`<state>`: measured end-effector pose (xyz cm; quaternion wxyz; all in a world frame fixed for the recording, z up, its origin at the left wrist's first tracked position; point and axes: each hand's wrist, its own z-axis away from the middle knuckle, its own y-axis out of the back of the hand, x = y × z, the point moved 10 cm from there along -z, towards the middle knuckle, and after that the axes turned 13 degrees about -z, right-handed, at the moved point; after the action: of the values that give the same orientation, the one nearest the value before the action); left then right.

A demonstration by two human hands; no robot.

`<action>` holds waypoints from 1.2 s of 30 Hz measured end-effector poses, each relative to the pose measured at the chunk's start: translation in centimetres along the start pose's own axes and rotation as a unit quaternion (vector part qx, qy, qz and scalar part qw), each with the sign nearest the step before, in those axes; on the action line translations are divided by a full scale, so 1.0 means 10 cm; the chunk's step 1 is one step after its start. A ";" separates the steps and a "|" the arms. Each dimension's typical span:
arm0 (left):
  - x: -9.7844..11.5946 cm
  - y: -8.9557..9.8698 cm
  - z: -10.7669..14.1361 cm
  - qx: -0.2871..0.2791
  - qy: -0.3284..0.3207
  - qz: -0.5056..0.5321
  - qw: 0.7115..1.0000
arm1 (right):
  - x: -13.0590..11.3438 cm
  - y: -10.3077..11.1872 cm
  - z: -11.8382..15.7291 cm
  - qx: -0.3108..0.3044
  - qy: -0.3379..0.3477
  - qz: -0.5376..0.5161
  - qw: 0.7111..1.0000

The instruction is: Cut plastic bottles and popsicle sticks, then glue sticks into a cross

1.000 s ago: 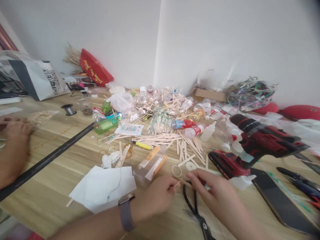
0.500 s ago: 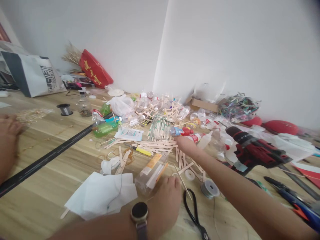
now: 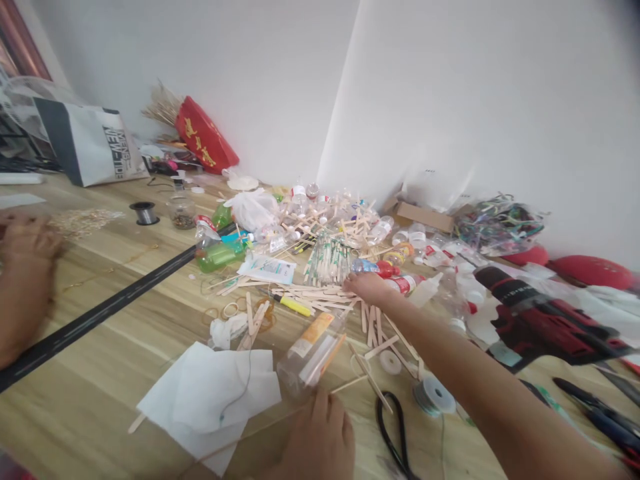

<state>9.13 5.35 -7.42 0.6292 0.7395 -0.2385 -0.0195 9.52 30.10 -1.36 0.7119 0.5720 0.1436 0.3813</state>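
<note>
White-and-grey bag: "MENS NEW-TIDE", dark lettering, running sideways.

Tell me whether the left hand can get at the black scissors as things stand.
Probably yes: the left hand is close beside the handle of the black scissors, with nothing bulky between them; only a thin stick overlaps the handle loop.

- Bare table, near left, between black strip and papers: I see room for a hand.
- Beyond the strip, a co-worker's hand blocks the left.
- Bottles and sticks crowd the far middle.
- Scissors, spool and drill clutter the right.
</note>
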 end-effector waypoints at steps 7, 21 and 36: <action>0.07 0.03 -0.04 -0.070 0.031 -0.105 0.992 | 0.05 -0.04 0.04 0.002 -0.009 -0.029 1.000; 0.35 0.94 -0.13 0.132 -0.069 -0.003 0.989 | 0.11 0.86 1.02 0.347 -0.046 -0.429 0.833; 0.01 0.67 -0.13 -0.077 0.078 0.300 0.948 | -0.70 -0.28 2.24 0.262 -0.074 -0.752 0.601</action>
<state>7.43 5.84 -0.79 0.6781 0.5820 -0.3970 0.2097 20.30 9.22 1.23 0.5749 0.4504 0.5638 -0.3857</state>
